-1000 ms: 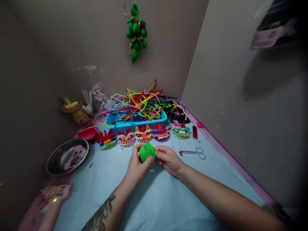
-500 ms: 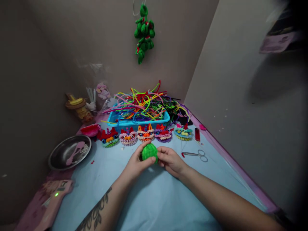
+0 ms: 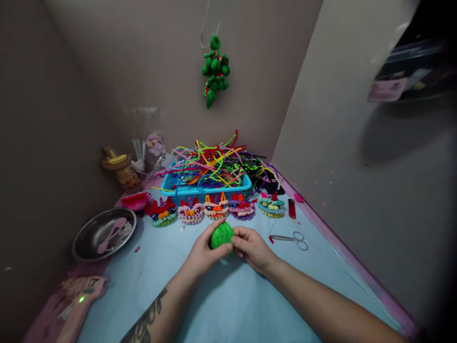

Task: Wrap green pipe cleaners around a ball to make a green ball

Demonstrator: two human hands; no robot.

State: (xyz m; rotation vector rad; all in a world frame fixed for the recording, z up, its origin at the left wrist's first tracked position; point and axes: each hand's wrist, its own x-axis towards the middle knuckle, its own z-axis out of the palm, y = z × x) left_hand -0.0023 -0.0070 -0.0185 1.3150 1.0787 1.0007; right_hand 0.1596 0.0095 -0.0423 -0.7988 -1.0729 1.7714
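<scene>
A round, fuzzy green ball, which looks made of pipe cleaner, is held just above the blue table cover. My left hand is closed around its left side, thumb low on the front and fingers over the top. At the ball's right edge, my right hand pinches with thumb and forefinger; whether a loose end sits between those fingertips is too small to tell. Several colourful lion-like pipe-cleaner heads, among them an orange and white one, stand in a row just beyond my hands.
A blue tray heaped with pipe cleaners stands at the back. Scissors and a red lighter lie to the right. On the left are a metal bowl and a pink device with a green light. Green ornaments hang above.
The camera has tilted up slightly, so everything appears lower in the picture. Both hands keep hold at the green ball, with little change in their grip.
</scene>
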